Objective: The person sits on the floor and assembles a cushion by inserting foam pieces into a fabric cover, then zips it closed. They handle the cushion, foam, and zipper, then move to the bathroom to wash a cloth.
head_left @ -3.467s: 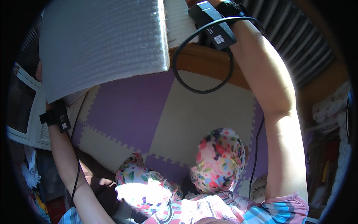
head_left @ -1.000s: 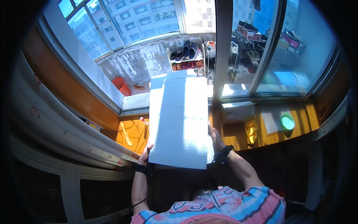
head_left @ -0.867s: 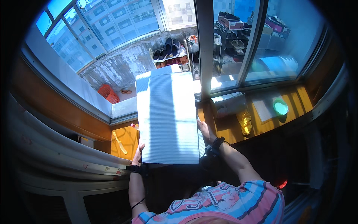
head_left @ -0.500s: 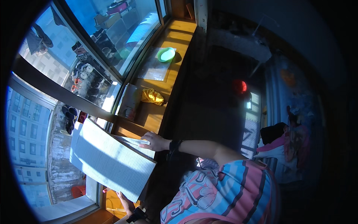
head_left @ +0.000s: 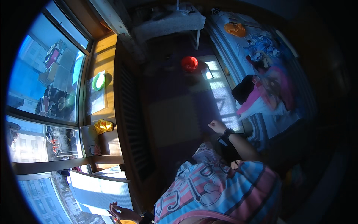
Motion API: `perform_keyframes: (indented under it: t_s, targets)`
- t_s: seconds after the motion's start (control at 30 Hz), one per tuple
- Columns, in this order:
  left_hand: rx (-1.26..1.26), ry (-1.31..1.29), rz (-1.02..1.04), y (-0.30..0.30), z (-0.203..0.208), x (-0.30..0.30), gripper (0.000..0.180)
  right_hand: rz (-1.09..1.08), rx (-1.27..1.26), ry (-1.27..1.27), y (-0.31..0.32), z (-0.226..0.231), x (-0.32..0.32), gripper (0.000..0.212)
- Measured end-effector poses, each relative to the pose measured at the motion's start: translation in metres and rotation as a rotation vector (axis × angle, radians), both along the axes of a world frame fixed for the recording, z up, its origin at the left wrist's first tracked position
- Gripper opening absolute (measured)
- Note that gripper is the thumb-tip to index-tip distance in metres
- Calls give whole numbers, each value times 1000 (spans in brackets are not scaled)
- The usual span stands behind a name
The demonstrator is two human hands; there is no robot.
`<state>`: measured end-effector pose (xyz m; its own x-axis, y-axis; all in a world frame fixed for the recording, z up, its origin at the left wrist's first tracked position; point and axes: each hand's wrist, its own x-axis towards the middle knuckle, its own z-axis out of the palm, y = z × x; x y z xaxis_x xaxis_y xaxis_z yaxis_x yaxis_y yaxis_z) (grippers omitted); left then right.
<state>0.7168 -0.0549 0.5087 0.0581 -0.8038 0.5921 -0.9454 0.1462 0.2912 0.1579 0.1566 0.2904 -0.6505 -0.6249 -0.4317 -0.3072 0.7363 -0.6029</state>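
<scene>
My left hand (head_left: 121, 212) is at the lower edge of a white ribbed sheet (head_left: 99, 192), its fingers spread in front of the surface and not wrapped around it. The sheet leans by the window, with another pale panel (head_left: 113, 170) behind it. Out over the floor, away from the sheets, my right hand (head_left: 217, 127) has its fingers curled in, and nothing shows in it. A dark band (head_left: 230, 131) circles the right wrist.
A wooden sill (head_left: 108, 44) along the window bears a green-rimmed bowl (head_left: 99, 81), a clear plastic sheet (head_left: 96, 102) and a yellow bundle (head_left: 104, 126). A red basin (head_left: 189, 64) sits on the floor. Clothes (head_left: 274, 87) lie on the bed (head_left: 227, 48) at right.
My right hand has let go of the ribbed sheets and swung right over the floor. The view has turned right, bringing the bed into fuller sight. My left hand stays by the sheet.
</scene>
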Motion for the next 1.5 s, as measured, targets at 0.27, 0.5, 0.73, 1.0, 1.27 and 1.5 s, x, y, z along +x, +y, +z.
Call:
perform_keyframes:
  t_s: [0.27, 0.5, 0.73, 1.0, 1.27, 1.5]
  targets:
    - [424, 235, -453, 3, -31, -226, 21, -82, 453, -5, 237, -72, -61, 47]
    - [979, 98, -697, -15, -104, -358, 38, -642, 480, 3, 327, -63, -57, 51]
    - [1271, -137, -936, -40, -189, -408, 35, -635, 417, -71, 327, -79, -30, 41]
    - [1578, -464, -1011, -114, -261, -447, 38, -867, 394, -273, 285, -89, 98, 41]
    - [1715, -488, -1028, -202, -279, -577, 21, -1250, 341, -441, 186, -81, 190, 35]
    - [1745, -408, -1237, -234, -287, -673, 20, -1134, 280, -245, 98, -161, 232, 31]
